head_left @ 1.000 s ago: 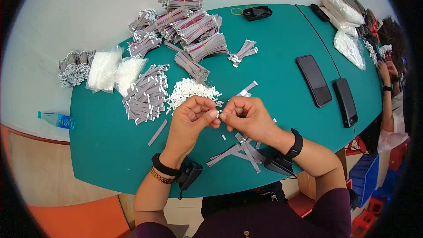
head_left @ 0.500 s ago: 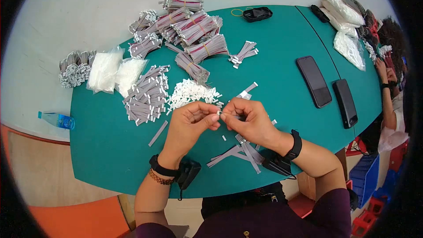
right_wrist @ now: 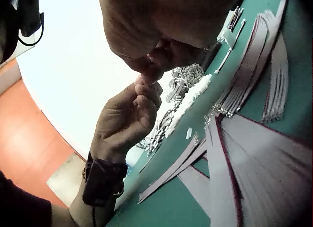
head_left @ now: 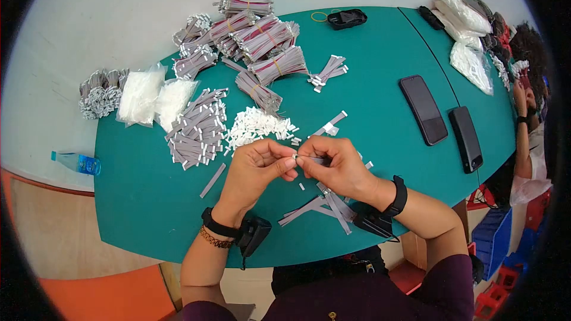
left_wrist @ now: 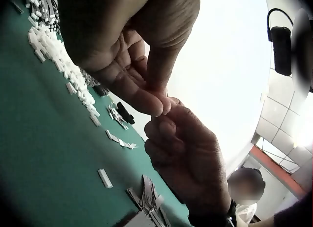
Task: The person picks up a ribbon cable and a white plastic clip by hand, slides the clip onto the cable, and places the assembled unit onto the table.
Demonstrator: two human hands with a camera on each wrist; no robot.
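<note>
In the head view my left hand pinches a small white connector housing between thumb and index finger. My right hand pinches a grey ribbon cable close to its end, right at the housing. The fingertips of both hands meet there and cover most of the joint. Beyond the hands lies a heap of white connector housings. Several loose ribbon cables lie below the right hand; the right wrist view shows their flat strips near the camera.
Left of the heap is a pile of grey cables, with plastic bags behind. Tied cable bundles stack at the back. A phone and a black case lie right. Another person's arm is at the far right.
Both hands have lowered slightly toward the body, still meeting at the fingertips. More of the grey ribbon cable shows beneath the right fingers. The other person's hands have shifted.
</note>
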